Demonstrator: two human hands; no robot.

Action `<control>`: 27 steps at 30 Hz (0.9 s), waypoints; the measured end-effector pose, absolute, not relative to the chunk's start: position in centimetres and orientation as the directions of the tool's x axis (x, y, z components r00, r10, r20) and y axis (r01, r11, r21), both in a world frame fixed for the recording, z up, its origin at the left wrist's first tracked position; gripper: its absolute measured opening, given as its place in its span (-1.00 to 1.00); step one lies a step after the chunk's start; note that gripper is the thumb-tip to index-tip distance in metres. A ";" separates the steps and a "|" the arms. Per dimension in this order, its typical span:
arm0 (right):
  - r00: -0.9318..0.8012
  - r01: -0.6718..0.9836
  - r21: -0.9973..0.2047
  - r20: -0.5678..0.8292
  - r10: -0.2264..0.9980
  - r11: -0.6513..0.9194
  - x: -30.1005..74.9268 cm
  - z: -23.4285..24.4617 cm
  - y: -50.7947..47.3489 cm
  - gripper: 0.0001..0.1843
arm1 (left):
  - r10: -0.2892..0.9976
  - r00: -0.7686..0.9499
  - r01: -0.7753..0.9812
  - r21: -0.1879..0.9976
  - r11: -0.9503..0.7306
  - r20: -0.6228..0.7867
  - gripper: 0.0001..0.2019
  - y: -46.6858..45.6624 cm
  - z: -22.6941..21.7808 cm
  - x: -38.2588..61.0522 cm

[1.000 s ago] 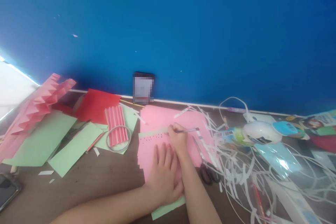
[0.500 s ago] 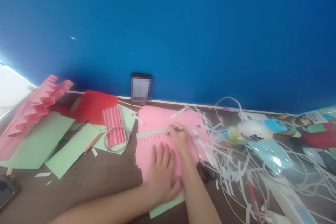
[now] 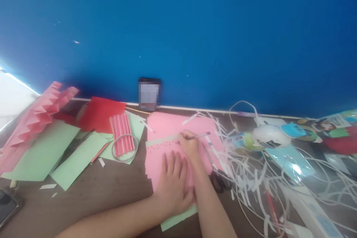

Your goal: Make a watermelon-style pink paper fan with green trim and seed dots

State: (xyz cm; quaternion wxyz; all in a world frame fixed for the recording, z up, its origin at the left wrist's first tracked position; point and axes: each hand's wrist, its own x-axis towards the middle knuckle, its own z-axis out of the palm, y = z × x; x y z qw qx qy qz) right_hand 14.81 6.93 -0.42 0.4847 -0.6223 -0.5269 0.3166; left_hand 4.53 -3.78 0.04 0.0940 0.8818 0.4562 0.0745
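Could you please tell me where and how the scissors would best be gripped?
Probably by the black handles, coming from the near side: the scissors lie with those loops toward the person and the blades pointing away over the pink paper. The right forearm seems to crowd the left side, and white strips the right.

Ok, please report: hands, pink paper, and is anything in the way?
Right hand gripping pen over pink paper, dark marks in rough rows. Left hand flat on paper. Scissors beside right forearm, pen tip looks unobstructed.
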 end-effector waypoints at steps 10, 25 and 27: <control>0.245 0.352 -0.935 0.126 0.961 0.033 14.8 -0.4 6.8 -0.73 | 0.814 0.580 0.785 0.242 -0.571 0.039 -0.33 -3.7 0.2 4.4; 0.259 0.359 -0.933 0.134 0.957 0.034 14.8 -0.4 6.9 -0.73 | 0.816 0.575 0.781 0.263 -0.566 0.047 -0.33 -3.8 0.1 4.5; 0.251 0.359 -0.932 0.135 0.959 0.038 14.9 -0.6 6.9 -0.73 | 0.816 0.577 0.781 0.263 -0.567 0.047 -0.33 -3.8 0.0 4.5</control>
